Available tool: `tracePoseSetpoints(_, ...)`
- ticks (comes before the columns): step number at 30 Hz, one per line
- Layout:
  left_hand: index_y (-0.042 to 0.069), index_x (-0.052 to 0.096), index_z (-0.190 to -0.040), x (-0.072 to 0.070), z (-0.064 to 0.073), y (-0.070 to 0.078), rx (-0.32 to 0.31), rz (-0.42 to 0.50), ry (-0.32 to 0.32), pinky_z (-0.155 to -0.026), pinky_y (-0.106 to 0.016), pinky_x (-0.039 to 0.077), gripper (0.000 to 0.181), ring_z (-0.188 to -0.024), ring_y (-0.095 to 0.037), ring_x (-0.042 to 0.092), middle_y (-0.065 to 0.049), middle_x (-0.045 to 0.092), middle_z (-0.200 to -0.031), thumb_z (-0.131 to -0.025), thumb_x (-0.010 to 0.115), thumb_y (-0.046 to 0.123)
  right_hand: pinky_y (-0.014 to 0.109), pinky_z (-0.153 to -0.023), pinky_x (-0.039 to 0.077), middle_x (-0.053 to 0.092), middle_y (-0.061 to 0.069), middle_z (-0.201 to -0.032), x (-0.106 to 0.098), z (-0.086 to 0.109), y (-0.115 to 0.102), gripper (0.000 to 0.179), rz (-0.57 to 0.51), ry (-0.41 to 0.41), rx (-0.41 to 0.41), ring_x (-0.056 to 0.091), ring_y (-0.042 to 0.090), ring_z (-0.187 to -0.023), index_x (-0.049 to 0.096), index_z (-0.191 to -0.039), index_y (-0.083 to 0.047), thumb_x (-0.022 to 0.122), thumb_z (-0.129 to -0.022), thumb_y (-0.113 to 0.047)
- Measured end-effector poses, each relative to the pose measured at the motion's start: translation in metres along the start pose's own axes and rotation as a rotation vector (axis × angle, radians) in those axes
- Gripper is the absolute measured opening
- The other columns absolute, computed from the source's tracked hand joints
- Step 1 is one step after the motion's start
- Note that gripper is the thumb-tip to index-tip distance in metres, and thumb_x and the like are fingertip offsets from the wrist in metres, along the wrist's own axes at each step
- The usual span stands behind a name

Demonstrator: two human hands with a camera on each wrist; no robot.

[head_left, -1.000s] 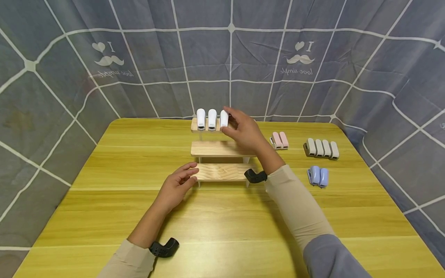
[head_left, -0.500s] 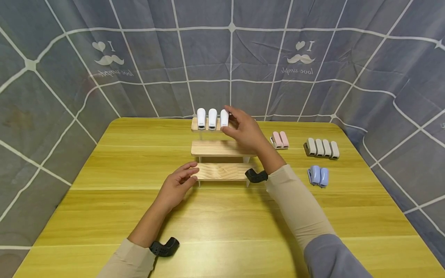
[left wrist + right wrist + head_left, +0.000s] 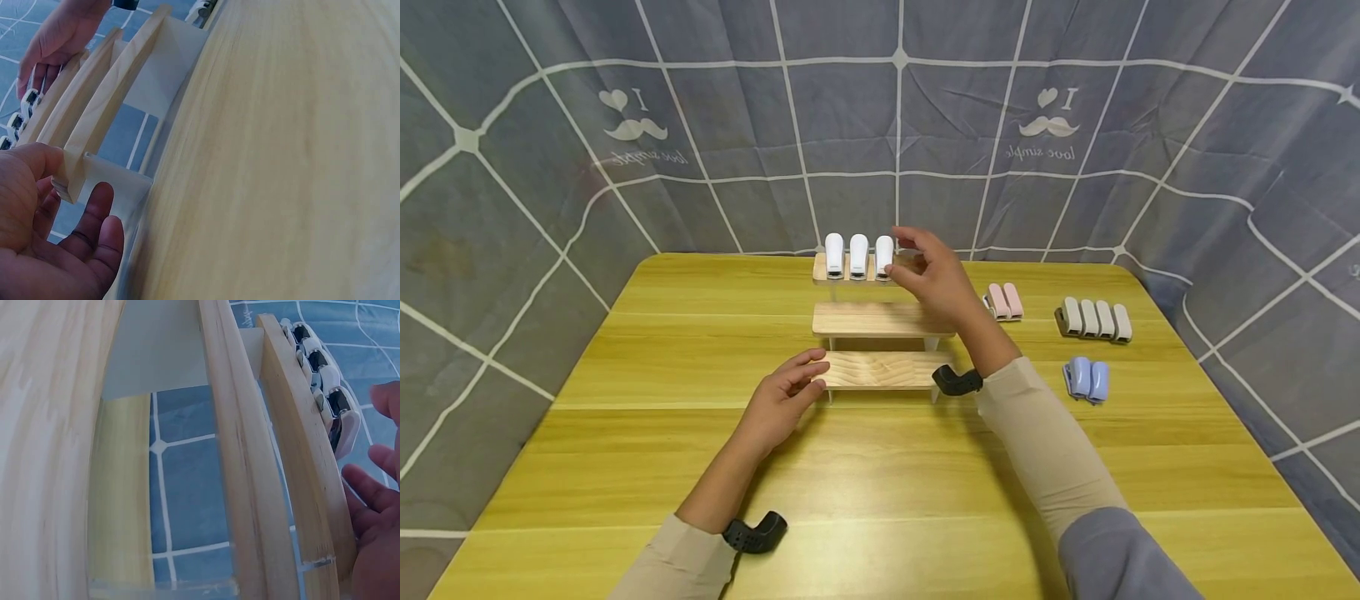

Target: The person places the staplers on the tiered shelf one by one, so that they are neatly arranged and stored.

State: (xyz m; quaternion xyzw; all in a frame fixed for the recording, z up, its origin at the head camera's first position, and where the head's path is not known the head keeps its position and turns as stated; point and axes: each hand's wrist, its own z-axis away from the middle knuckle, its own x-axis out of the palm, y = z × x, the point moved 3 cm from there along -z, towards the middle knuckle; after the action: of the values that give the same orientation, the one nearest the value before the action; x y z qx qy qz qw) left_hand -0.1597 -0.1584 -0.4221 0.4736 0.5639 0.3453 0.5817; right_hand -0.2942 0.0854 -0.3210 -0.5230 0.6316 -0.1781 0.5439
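Note:
In the head view, three white mini staplers (image 3: 858, 257) stand in a row on the top step of a wooden three-step display stand (image 3: 880, 371). My right hand (image 3: 936, 279) is beside the rightmost stapler, fingers spread and thumb tip overlapping its front corner. The right wrist view shows those fingers apart from the staplers (image 3: 340, 419). With thumb and index finger, my left hand (image 3: 778, 408) pinches the left end of the lowest step. Its other fingers hang loosely beside the stand's pale leg (image 3: 119, 178) in the left wrist view.
Right of the stand on the wooden table (image 3: 880, 517) lie two pink staplers (image 3: 1004, 302), a row of several off-white staplers (image 3: 1096, 322) and two blue staplers (image 3: 1086, 381). A grey checked curtain (image 3: 955, 125) hangs close behind and along both sides.
My right hand has let go of the rightmost white stapler, its fingers parting and shifting slightly right. That stapler stays on the top step. My left hand keeps its place.

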Motion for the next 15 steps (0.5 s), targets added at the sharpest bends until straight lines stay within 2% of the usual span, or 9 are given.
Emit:
tracePoseSetpoints(5,0.003,0.066,-0.129,0.0004,0.0002,0.0011,-0.003,-0.005,0.002,-0.095,-0.025,0.044,0.031,-0.132,-0.022,0.048,0.002,0.05,-0.146,-0.1,0.062,0.014,0.04,-0.096,0.049,0.054,0.015,-0.136,-0.0025,0.0002,0.0017,0.053,-0.094,0.019,0.0,0.06,0.03,-0.114,0.052,-0.143,-0.008,0.07,-0.093,-0.017)
tracePoseSetpoints(9,0.003,0.065,-0.13,0.0001,0.0006,0.001,-0.007,-0.001,0.0,-0.096,-0.027,0.044,0.032,-0.132,-0.021,0.048,0.002,0.05,-0.146,-0.1,0.061,0.014,0.039,-0.094,0.05,0.056,0.015,-0.135,-0.0039,0.0009,0.0027,0.051,-0.13,0.042,0.01,0.061,0.03,-0.112,0.053,-0.141,-0.005,0.07,-0.094,-0.016)
tracePoseSetpoints(15,0.002,0.065,-0.13,0.0,0.0007,0.0001,-0.003,0.021,-0.002,-0.099,-0.035,0.044,0.032,-0.132,-0.022,0.047,0.001,0.05,-0.147,-0.1,0.062,0.015,0.039,-0.095,0.047,0.06,0.018,-0.13,-0.006,0.0025,0.0027,0.044,-0.172,0.102,-0.047,0.06,0.028,-0.112,0.057,-0.136,-0.001,0.068,-0.095,-0.012)
